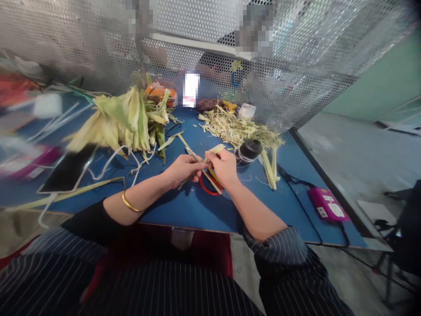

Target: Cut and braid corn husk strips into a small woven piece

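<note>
Over the middle of the blue table, my two hands meet at the fingertips around pale strips of corn husk [214, 149]. My left hand [183, 170] is closed, pinching a husk strip that pokes out past its fingers. My right hand [222, 164] is closed too, with a wider folded piece of husk rising above its knuckles. Just where the strips cross, the fingers hide the detail. Beneath the hands lie scissors [210, 188] with red handles. A cone of dark thread [250, 150] lies tipped close to the right hand, pale thread loose around it.
A large bundle of corn husks [121, 118] lies at the left, near a smartphone [67, 171] with a white cable. Husk scraps [237, 125] are heaped at the back right. A magenta power strip [329, 205] sits at the right edge. Perforated mesh [197, 26] stands behind.
</note>
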The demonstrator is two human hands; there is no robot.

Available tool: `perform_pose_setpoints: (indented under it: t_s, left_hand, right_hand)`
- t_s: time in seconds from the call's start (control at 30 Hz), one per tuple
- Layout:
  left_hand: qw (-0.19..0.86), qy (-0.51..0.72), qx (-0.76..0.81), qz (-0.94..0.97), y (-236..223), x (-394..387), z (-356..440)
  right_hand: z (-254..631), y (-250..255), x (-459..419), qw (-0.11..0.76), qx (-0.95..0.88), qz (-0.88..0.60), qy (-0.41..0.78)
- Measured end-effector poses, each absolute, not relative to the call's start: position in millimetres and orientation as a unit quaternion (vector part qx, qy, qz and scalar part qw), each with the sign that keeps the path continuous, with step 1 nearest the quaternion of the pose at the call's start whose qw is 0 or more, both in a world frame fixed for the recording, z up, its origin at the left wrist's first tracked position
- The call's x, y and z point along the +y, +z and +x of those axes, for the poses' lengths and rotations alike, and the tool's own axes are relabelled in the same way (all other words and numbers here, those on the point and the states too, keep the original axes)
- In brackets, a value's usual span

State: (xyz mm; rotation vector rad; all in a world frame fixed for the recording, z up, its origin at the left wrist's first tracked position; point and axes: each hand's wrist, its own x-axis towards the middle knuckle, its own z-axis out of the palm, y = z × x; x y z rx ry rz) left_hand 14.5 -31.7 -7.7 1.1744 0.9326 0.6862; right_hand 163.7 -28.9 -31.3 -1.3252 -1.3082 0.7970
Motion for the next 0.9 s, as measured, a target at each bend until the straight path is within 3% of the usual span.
perform_pose_setpoints:
  t_s: [0.17,0.33,0.47,0.57,0.67,0.73,0.9]
  left_hand:
    - [0.681,0.300,0.396,0.538,-8.8,-32.4,14.0]
    - [0.678,0.377,0.404,0.485,-8.9,-23.2,8.8]
    - [0.647,0.426,0.413,0.480,-12.2,-14.3,6.1]
    - [0.601,0.432,0.446,0.504,-17.7,-12.0,7.3]
    - [0.592,0.408,0.467,0.516,-21.0,-11.8,7.4]
    - [0.606,0.390,0.450,0.528,-19.8,-12.1,5.6]
    - [0.634,0.313,0.409,0.577,-10.3,-19.3,3.9]
  right_hand:
    - [164.0,-30.2,-27.4,0.543,-0.516,-0.557,0.359]
    - [167.7,-17.2,-31.9,0.459,-0.565,-0.550,0.409]
    - [160.8,-14.3,-44.1,0.284,-0.737,-0.562,0.245]
    - [154.4,-15.1,-51.2,0.219,-0.795,-0.559,0.086]
    - [155.3,-8.6,-55.3,0.180,-0.820,-0.544,0.023]
    - [160.9,1.5,-57.2,0.211,-0.816,-0.538,0.012]
    - [175.7,21.4,-56.5,0.392,-0.744,-0.541,-0.005]
